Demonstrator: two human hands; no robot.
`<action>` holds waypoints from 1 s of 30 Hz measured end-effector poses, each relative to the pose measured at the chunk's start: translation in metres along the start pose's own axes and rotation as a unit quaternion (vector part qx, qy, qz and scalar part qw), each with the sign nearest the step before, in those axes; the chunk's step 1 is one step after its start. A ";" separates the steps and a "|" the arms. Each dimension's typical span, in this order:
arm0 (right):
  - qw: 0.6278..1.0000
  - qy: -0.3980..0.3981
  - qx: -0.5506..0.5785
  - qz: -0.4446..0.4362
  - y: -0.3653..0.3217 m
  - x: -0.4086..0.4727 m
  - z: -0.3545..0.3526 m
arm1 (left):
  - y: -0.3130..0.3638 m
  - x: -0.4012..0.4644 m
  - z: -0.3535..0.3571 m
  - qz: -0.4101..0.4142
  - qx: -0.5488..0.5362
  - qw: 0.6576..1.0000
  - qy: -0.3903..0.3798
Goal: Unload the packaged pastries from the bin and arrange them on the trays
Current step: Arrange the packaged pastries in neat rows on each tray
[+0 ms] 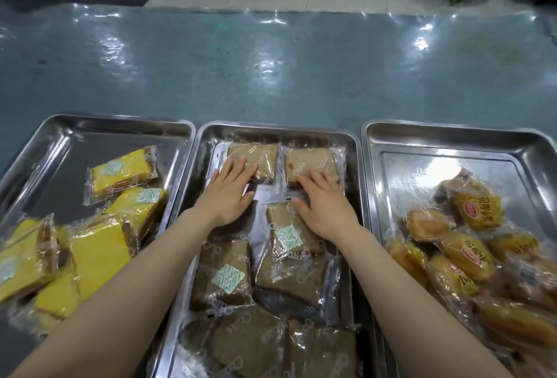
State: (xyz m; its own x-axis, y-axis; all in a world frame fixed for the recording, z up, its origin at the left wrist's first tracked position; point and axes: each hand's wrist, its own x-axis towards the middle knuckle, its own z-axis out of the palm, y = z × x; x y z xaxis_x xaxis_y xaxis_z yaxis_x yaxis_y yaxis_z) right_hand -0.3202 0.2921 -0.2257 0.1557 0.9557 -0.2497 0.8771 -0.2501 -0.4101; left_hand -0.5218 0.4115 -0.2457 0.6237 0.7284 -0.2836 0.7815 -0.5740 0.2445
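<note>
Middle tray (208,136): left hand (230,189) and right hand (324,199), palms down, fingers straight, each resting on one brown wrapped cake — left cake (259,151), right cake (304,159).

Three trays (278,132) on teal table (271,76)

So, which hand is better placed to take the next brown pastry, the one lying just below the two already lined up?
Probably the right hand: its thumb side already lies beside that brown pastry. The left hand rests farther left.
</note>
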 end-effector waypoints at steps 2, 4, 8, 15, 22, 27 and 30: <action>1.000 -0.014 -0.001 0.005 -0.001 0.008 0.002 | -0.002 0.006 -0.002 0.002 -0.016 1.000 0.004; 1.000 -0.027 0.001 0.007 -0.002 0.012 0.003 | -0.002 0.009 -0.006 0.004 -0.016 1.000 -0.001; 0.999 0.001 0.035 -0.007 -0.002 0.002 0.000 | 0.002 -0.006 -0.011 0.029 -0.044 0.998 0.018; 0.990 0.066 0.082 0.093 -0.004 -0.040 0.002 | 0.010 -0.081 -0.027 -0.011 -0.206 0.975 0.088; 0.925 0.043 0.340 0.161 -0.020 -0.062 0.001 | 0.011 -0.155 -0.020 -0.157 -0.282 0.945 0.048; 0.879 0.134 0.439 0.125 -0.032 -0.071 -0.018 | 0.018 -0.175 -0.009 -0.229 -0.279 0.933 0.002; 0.881 0.201 0.424 0.068 -0.035 -0.071 -0.032 | 0.022 -0.179 -0.010 -0.232 -0.334 0.913 0.037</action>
State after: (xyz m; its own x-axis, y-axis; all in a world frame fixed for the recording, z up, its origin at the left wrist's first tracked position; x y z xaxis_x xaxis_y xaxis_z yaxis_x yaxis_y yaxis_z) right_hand -0.3474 0.2376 -0.1656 0.5313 0.8427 -0.0868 0.2100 -0.2303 -0.9502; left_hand -0.6163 0.2725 -0.1805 0.2066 0.8726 -0.4426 0.7616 0.1406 0.6327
